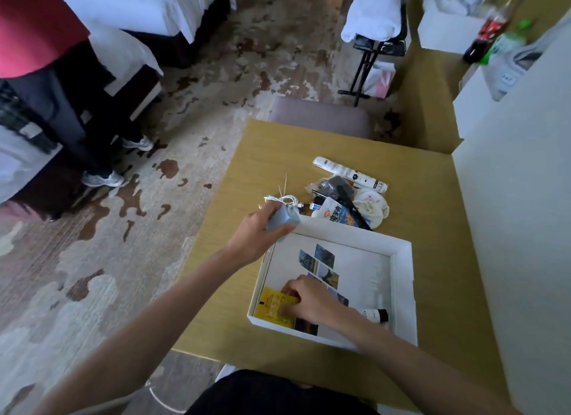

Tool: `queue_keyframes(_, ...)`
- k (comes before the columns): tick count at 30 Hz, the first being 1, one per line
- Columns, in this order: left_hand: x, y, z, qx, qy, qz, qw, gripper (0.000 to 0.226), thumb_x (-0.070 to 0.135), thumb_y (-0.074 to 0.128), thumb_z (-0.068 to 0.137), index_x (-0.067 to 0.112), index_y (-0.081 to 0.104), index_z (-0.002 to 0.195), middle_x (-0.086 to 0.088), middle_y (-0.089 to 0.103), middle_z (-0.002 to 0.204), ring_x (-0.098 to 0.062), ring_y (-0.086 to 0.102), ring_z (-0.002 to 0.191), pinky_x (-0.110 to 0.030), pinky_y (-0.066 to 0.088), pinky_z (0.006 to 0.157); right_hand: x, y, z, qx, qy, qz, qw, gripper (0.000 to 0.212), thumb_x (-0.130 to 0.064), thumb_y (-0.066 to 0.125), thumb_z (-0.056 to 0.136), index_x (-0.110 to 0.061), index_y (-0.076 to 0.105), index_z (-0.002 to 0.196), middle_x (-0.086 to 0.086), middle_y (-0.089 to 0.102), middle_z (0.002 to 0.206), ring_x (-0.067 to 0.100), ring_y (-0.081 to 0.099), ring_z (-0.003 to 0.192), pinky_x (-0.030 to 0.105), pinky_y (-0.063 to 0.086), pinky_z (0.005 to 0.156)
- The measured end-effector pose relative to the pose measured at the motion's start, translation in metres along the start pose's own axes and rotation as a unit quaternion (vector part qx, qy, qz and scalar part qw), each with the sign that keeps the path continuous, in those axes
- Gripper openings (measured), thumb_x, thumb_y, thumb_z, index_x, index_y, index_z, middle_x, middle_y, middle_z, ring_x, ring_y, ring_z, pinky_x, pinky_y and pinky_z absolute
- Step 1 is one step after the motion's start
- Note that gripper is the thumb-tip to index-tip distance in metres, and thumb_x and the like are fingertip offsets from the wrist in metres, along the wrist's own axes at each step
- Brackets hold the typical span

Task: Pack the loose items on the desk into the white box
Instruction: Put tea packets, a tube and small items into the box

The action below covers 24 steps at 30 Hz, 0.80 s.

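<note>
White box (401, 291) sits open on the near half of the wooden desk (432, 223), its floor printed with small slanted photo tiles. Inside, in the near-left corner, lies a flat yellow packet (272, 306); near the right wall, close to the front, lies a small white bottle (375, 315) with a black cap, on its side. Right hand (312, 300) reaches into the box, palm down, fingers (289, 291) curled together and pressing on the right part of the yellow packet; whether they pinch it or only rest on it cannot be told. Left hand (256, 233) is raised over the box's far-left corner, fingers clamped around a pale blue charger (282, 218); a white cable (281, 199) lies bunched on the desk just beyond it. Loose items remain on the desk past the box's far wall, touching one another in a heap: a white tube (349, 172) with dark print lying farthest back, a clear crinkled bag (332, 184) with dark contents, a white pouch (330, 212) with blue and orange print, and a cream cloth bag (372, 207) at the right. A black strip-shaped object crosses the heap diagonally; its identity cannot be told.
</note>
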State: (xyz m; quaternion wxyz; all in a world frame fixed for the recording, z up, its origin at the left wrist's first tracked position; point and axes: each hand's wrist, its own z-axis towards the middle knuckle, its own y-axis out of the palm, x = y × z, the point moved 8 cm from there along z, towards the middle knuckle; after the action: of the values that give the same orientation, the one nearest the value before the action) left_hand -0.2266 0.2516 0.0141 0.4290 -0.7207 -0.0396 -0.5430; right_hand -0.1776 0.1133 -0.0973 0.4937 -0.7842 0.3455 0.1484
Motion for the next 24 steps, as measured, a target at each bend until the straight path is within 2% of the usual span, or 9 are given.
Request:
queue_keyframes(2,0.000,0.005,0.002,-0.016,0.002,0.009,1.000,0.039,0.050,0.058,0.085,0.026,0.049,0.115,0.002,0.061,0.098,-0.016,0.060,0.081,-0.022,0.047,0.059,0.004,0.003,0.001,-0.008,0.019,0.030,0.999,0.043,-0.044,0.072,0.080,-0.021,0.061,0.114,-0.004,0.058,0.105,0.011,0.056,0.088,0.023,0.045,0.071)
queue_keyframes(5,0.002,0.012,0.005,-0.029,0.017,0.029,0.999,0.043,0.049,0.061,0.084,0.023,0.050,0.116,0.002,0.060,0.096,-0.017,0.058,0.079,-0.023,0.047,0.060,0.009,0.010,0.001,-0.039,0.051,0.126,0.990,0.045,-0.038,0.074,0.080,-0.023,0.057,0.119,-0.003,0.060,0.115,0.013,0.057,0.101,0.027,0.051,0.086)
queue_keyframes(8,0.004,0.017,0.006,-0.042,0.032,0.059,0.997,0.046,0.049,0.065,0.081,0.024,0.052,0.118,0.001,0.060,0.099,-0.016,0.057,0.080,-0.023,0.046,0.061,0.012,0.006,-0.005,-0.031,0.062,0.160,0.985,0.059,-0.044,0.078,0.075,-0.024,0.054,0.126,-0.004,0.056,0.122,0.012,0.055,0.109,0.027,0.049,0.093)
queue_keyframes(10,0.007,0.023,0.005,-0.062,0.054,0.090,0.993,0.048,0.050,0.065,0.080,0.027,0.052,0.120,0.003,0.059,0.102,-0.011,0.054,0.079,-0.011,0.037,0.055,0.015,-0.009,-0.010,0.011,0.060,0.190,0.980,0.065,-0.049,0.077,0.073,-0.022,0.055,0.127,-0.007,0.055,0.120,0.009,0.054,0.108,0.022,0.046,0.089)
queue_keyframes(12,0.010,0.030,0.003,-0.073,0.088,0.126,0.985,0.050,0.054,0.063,0.080,0.028,0.051,0.121,0.000,0.061,0.108,-0.011,0.054,0.082,-0.009,0.034,0.058,0.021,-0.031,-0.016,0.063,0.065,0.261,0.961,0.064,-0.051,0.077,0.073,-0.024,0.056,0.126,-0.011,0.058,0.116,0.004,0.056,0.102,0.015,0.044,0.080)
queue_keyframes(15,0.012,0.043,0.003,-0.092,0.130,0.208,0.965,0.054,0.057,0.057,0.083,0.028,0.047,0.128,-0.005,0.058,0.124,-0.024,0.057,0.102,-0.028,0.046,0.074,0.032,-0.059,-0.024,0.121,0.074,0.423,0.895,0.056,-0.037,0.078,0.078,-0.020,0.055,0.125,-0.007,0.068,0.109,0.004,0.065,0.093,0.014,0.050,0.069)
queue_keyframes(17,0.013,0.054,0.002,-0.120,0.153,0.267,0.944,0.054,0.053,0.055,0.085,0.025,0.044,0.131,-0.007,0.055,0.130,-0.028,0.054,0.111,-0.037,0.047,0.084,0.040,-0.071,-0.028,0.150,0.089,0.480,0.860,0.048,-0.035,0.076,0.081,-0.017,0.058,0.122,-0.004,0.074,0.098,0.010,0.068,0.086,0.017,0.052,0.066)
queue_keyframes(21,0.020,0.072,-0.003,-0.160,0.217,0.331,0.904,0.050,0.044,0.057,0.087,0.019,0.045,0.129,-0.006,0.056,0.130,-0.022,0.050,0.119,-0.037,0.047,0.088,0.048,-0.077,-0.030,0.192,0.120,0.493,0.840,0.035,-0.031,0.075,0.081,-0.011,0.068,0.109,0.003,0.076,0.083,0.010,0.068,0.072,0.014,0.048,0.054)
queue_keyframes(24,0.021,0.081,-0.005,-0.170,0.234,0.342,0.894,0.047,0.040,0.059,0.087,0.018,0.046,0.126,-0.003,0.056,0.130,-0.021,0.049,0.119,-0.035,0.047,0.087,0.050,-0.074,-0.026,0.209,0.138,0.477,0.843,0.025,-0.027,0.078,0.080,-0.008,0.072,0.095,0.010,0.072,0.074,0.014,0.060,0.062,0.018,0.047,0.052)
